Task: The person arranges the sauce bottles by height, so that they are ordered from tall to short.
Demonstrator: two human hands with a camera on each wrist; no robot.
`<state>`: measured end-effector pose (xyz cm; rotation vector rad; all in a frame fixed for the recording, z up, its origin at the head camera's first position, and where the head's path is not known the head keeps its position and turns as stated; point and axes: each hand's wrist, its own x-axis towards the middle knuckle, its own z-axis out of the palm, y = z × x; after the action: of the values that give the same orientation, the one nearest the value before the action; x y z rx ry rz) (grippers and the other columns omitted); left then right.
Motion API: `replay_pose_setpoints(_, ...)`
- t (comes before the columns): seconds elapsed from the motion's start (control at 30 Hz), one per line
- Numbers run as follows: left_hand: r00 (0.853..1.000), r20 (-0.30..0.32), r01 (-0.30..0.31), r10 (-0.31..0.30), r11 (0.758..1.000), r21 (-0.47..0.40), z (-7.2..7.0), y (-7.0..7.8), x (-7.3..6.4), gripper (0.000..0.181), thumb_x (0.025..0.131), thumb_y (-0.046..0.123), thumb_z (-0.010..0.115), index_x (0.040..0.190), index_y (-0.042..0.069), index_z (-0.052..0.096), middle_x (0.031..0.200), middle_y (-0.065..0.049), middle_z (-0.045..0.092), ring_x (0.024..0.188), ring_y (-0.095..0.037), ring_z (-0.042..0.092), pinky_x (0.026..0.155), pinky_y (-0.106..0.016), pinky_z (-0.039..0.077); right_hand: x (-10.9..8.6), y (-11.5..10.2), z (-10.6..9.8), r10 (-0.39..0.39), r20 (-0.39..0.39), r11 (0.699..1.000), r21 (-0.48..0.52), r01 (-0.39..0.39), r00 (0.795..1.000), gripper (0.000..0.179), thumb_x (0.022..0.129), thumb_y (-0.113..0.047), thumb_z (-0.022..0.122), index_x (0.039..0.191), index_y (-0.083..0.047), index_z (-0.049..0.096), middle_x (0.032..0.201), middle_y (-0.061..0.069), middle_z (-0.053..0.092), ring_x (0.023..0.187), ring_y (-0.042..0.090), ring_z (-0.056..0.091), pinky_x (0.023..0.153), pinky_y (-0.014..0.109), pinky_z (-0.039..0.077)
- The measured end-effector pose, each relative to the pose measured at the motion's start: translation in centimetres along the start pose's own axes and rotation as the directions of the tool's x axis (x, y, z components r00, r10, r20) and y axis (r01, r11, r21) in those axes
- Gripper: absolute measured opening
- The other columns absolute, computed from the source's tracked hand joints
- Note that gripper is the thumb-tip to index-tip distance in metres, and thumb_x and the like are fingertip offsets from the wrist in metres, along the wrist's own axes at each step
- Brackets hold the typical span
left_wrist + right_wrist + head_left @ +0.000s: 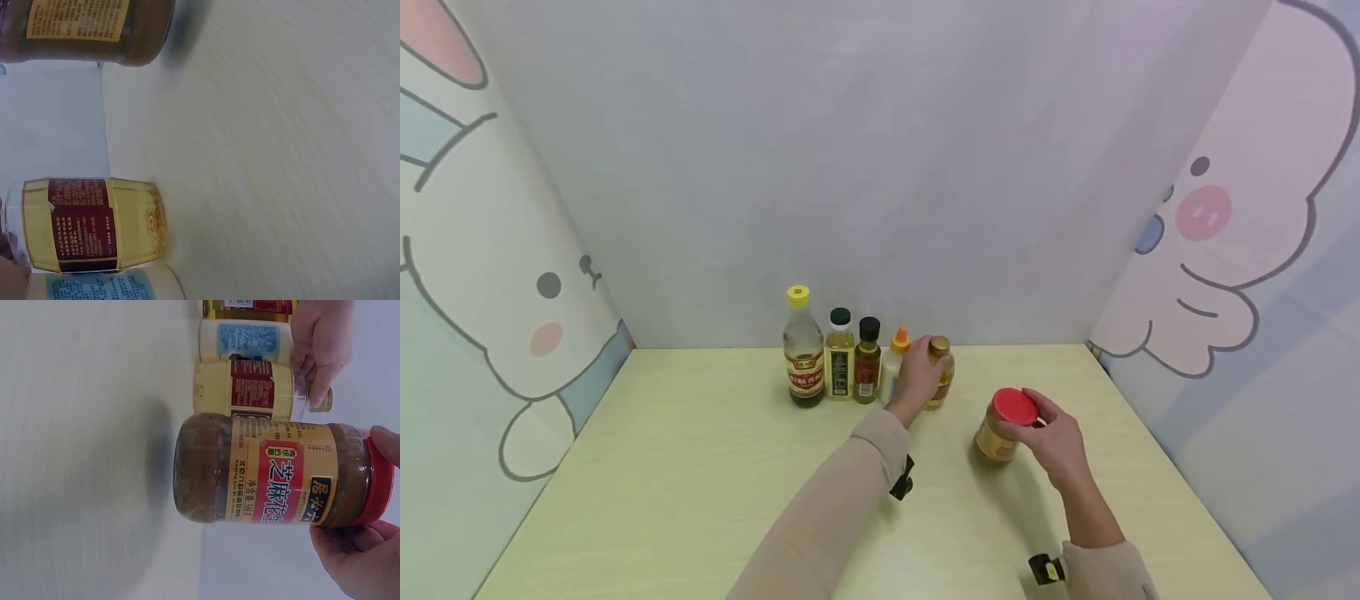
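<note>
My right hand (1058,437) grips a jar of brown sesame peanut paste (284,475) by its red lid (1015,406), thumb on one side and fingers on the other. The jar leans slightly and looks lifted just off the table, its shadow beside the base. At the right end of a row of bottles, my left hand (917,377) holds the neck of a gold-capped bottle of yellow liquid (87,225), which stands upright. Right beside that bottle is a white squeeze bottle (244,340) with an orange nozzle, partly hidden by the left hand in the head view.
Left of the squeeze bottle stand a dark-capped brown bottle (867,367), a square bottle of yellow oil (839,362) and a tall yellow-capped bottle (805,358). The pale table (685,483) ends at a grey back wall (850,167), with cartoon-printed side walls.
</note>
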<state>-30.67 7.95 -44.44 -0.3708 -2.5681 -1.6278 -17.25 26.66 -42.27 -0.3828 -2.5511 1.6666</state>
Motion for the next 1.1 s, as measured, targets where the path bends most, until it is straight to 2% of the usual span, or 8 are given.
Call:
replay_pose_setpoints(0.43,1.0,0.001,-0.019,0.019,0.999,0.036,0.0,-0.3,0.1,0.045,0.098,0.026,0.063,0.136,0.005,0.052,0.129,-0.011,0.055,0.12,-0.026,0.052,0.1,-0.041,0.043,3.5,-1.3,1.6,-0.003,-0.048,0.999,0.045,0.005,0.999,0.08,0.085,-0.018,0.078,0.15,-0.003,0.034,0.147,0.02,0.041,0.131,0.035,0.04,0.104,0.046,0.04)
replay_pose_setpoints(0.87,1.0,-0.006,-0.008,0.008,0.999,0.04,0.3,-0.4,0.1,0.046,0.097,0.026,0.063,0.136,0.003,0.051,0.129,-0.011,0.055,0.119,-0.025,0.053,0.1,-0.039,0.044,6.0,-1.9,3.4,-0.004,-0.099,0.998,0.055,0.009,0.995,0.079,0.082,-0.016,0.08,0.148,-0.003,0.039,0.145,0.019,0.045,0.13,0.034,0.043,0.103,0.045,0.041)
replay_pose_setpoints(1.1,1.0,-0.014,-0.017,0.018,0.999,0.045,0.2,-0.2,0.0,0.046,0.097,0.025,0.064,0.135,0.003,0.051,0.128,-0.012,0.056,0.118,-0.025,0.054,0.098,-0.039,0.045,7.3,-2.4,4.3,-0.037,-0.131,0.998,0.049,0.044,0.991,0.079,0.081,-0.014,0.08,0.147,0.0,0.04,0.144,0.021,0.045,0.13,0.033,0.045,0.104,0.042,0.041)
